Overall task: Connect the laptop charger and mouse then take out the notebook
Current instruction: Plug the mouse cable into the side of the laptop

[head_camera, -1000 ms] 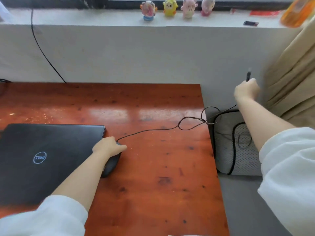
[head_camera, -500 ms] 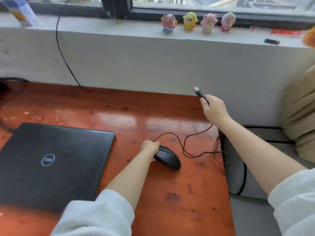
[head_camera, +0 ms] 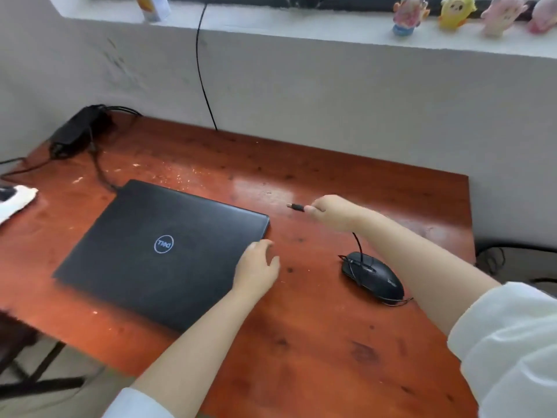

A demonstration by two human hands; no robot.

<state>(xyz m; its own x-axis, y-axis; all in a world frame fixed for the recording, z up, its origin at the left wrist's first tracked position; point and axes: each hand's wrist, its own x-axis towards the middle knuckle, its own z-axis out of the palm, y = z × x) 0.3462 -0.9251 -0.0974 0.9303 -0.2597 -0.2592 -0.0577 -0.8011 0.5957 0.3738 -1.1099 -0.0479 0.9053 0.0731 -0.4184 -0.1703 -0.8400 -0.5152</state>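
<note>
A closed black laptop lies on the red-brown desk. My left hand hovers open over the laptop's right front corner, holding nothing. My right hand pinches the mouse's USB plug, which points left toward the laptop's right edge, a short gap away. The black mouse rests on the desk under my right forearm, its thin cable running up to that hand. The black charger brick sits at the desk's far left corner, its cord reaching the laptop's back left corner. No notebook is in view.
A white cloth lies at the desk's left edge. A black cable hangs down the wall from the windowsill, where small toy figures stand. A grey bag sits right of the desk.
My left hand let go of the mouse and moved left to the laptop's corner. My right hand carried the USB plug down and left toward the laptop. The view swung left.
</note>
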